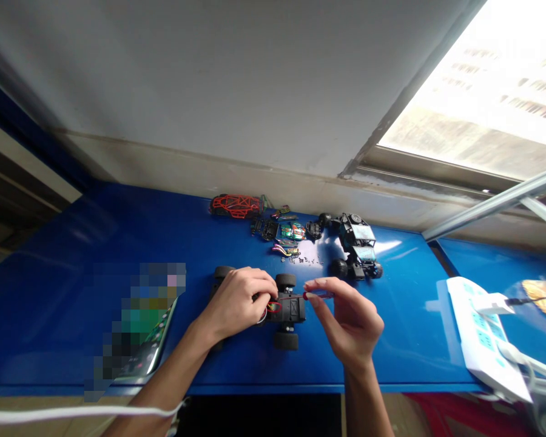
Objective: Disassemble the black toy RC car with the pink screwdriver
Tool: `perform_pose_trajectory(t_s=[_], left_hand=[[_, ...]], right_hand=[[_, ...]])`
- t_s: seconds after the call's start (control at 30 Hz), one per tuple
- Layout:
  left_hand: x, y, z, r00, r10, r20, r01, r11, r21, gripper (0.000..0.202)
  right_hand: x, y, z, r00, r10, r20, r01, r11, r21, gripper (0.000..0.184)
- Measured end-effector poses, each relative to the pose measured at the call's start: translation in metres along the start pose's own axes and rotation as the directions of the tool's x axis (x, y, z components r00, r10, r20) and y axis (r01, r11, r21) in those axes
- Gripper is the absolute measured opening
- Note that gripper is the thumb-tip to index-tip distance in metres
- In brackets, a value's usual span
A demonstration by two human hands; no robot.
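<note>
A black toy car chassis [295, 309] with fat wheels lies on the blue table in front of me. Red and yellow wires show at its middle. My left hand [242, 297] is closed over the chassis, its fingertips curled at the middle and covering much of the rear half. Between the thumb and fingers of my right hand [350, 312] is a small screwdriver [306, 296] with a red collar. Its thin shaft points left over the chassis; whether the tip touches a screw is hidden by my left fingers.
Behind the chassis lie a red car frame [236, 206], a shiny green body shell [293, 230], small loose screws [307, 261] and a black off-road toy car [357, 246]. A white power strip [482, 340] stands at right; a tablet-like device [157, 346], partly blurred out, lies at left.
</note>
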State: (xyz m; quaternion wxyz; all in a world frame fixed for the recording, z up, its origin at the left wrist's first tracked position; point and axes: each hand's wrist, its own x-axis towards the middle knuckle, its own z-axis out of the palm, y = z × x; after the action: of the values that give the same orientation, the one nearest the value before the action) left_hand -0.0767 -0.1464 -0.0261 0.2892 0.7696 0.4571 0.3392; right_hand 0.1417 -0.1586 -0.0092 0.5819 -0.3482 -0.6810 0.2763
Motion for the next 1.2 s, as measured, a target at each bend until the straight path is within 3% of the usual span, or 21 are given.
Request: perform_pose_trajectory(t_s=[0.33,0.47,0.63,0.83,1.07,1.13,1.2], left_hand=[[0.001,0.000,0.000,0.999,-0.052,-0.005,0.052,0.999,-0.002,0.031],[0.001,-0.002,0.002,0.995,-0.099,-0.027,0.100,0.994,0.036,0.031],[0.002,-0.005,0.002,0.988,-0.150,-0.047,0.155,0.980,0.124,0.032],[0.003,-0.001,0.000,0.981,-0.188,-0.045,0.193,0.963,0.185,0.032],[0.003,-0.003,0.002,0.980,-0.198,-0.032,0.200,0.964,0.177,0.031],[0.002,-0.004,0.003,0.979,-0.200,-0.032,0.202,0.963,0.181,0.031],[0.002,-0.006,0.004,0.979,-0.201,-0.031,0.204,0.963,0.179,0.031]], right_hand=[[0.008,-0.003,0.007,0.996,-0.050,0.076,0.054,0.997,-0.051,0.042],[0.019,-0.009,0.009,0.971,-0.104,0.215,0.130,0.985,-0.113,0.055],[0.031,-0.015,0.014,0.922,-0.072,0.380,0.126,0.985,-0.120,0.058],[0.031,-0.015,0.018,0.948,-0.163,0.272,0.202,0.972,-0.121,0.045],[0.030,-0.010,0.018,0.971,-0.121,0.207,0.167,0.961,-0.221,0.016],[0.032,-0.010,0.017,0.970,-0.119,0.213,0.171,0.954,-0.246,0.018],[0.032,-0.011,0.015,0.958,-0.100,0.268,0.165,0.959,-0.231,0.031]])
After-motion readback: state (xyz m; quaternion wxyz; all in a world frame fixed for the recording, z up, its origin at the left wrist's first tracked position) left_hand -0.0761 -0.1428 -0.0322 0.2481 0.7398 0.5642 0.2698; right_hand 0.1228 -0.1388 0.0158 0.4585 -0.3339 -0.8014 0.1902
